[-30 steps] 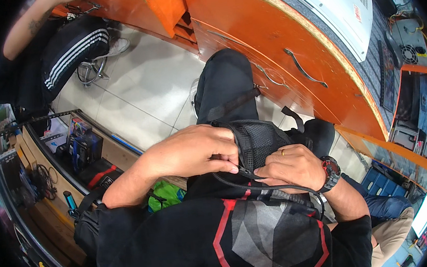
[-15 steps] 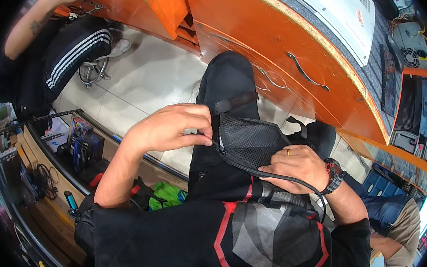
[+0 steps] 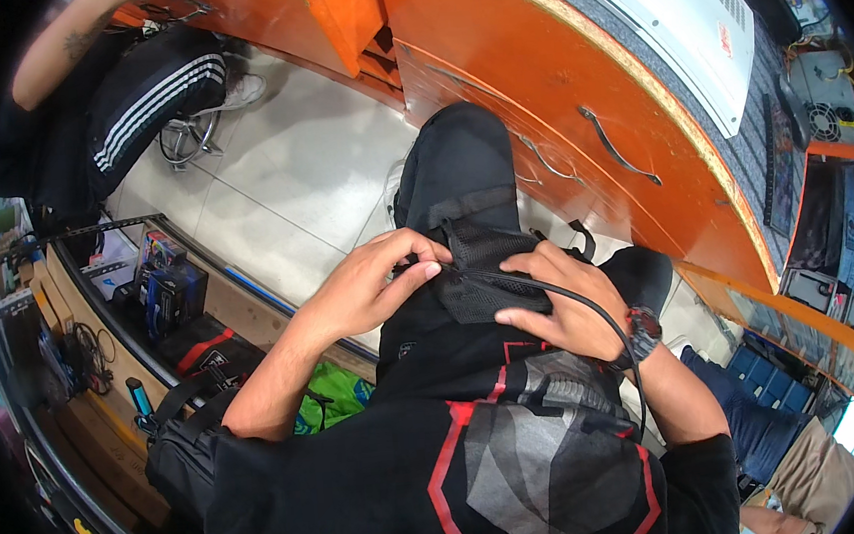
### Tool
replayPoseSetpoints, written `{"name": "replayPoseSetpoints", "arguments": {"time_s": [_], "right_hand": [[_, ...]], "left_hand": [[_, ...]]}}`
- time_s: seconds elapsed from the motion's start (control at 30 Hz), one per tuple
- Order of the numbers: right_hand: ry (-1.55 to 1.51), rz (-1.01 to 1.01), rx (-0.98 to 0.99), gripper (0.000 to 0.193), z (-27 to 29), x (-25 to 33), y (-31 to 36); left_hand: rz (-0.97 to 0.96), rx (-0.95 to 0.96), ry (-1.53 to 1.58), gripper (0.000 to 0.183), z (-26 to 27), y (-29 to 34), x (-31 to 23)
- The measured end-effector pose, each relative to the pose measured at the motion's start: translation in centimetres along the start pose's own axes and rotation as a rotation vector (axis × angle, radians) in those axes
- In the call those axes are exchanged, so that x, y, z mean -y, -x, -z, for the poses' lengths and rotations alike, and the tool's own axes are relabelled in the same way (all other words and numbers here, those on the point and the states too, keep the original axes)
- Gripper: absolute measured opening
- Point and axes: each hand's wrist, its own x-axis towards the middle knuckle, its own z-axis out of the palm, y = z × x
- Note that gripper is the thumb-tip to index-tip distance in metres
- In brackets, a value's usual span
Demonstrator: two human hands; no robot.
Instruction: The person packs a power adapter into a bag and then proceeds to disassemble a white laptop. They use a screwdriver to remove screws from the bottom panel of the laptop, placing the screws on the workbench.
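A black mesh pouch (image 3: 491, 247) lies across my dark-trousered thighs. At its left end my left hand (image 3: 388, 278) is closed, with thumb and forefinger pinching the pouch's edge; any small part between the fingertips is too small to make out. My right hand (image 3: 565, 298) rests on the right part of the pouch, its thumb and fingers apart. A black cable (image 3: 606, 315) runs from along the pouch, between the right thumb and fingers, and over the wrist beside a dark watch (image 3: 643, 330).
An orange desk (image 3: 533, 88) with drawers stands ahead, a silver laptop (image 3: 675, 37) on top. To the left is a display case (image 3: 78, 294) holding boxes and cables. A green bag (image 3: 332, 395) lies by my left elbow. Another person's leg (image 3: 158, 97) shows at upper left.
My left hand has moved right and down along the pouch. The right hand has shifted up-left and its fingers have spread. The pouch looks more folded together.
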Motion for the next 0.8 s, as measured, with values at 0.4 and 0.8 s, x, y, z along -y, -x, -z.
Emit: {"name": "replayPoseSetpoints", "arguments": {"time_s": [0.4,0.8], "right_hand": [[-0.165,0.18,-0.044,0.017,1.1,0.4,1.2],[-0.112,-0.03,0.089,0.028,-0.8,0.3,-0.4]], "left_hand": [[-0.223,-0.001,-0.23,0.007,1.6,-1.0,-1.5],[-0.212,0.104,-0.193,0.018,-1.3,-1.0,-0.4]]}}
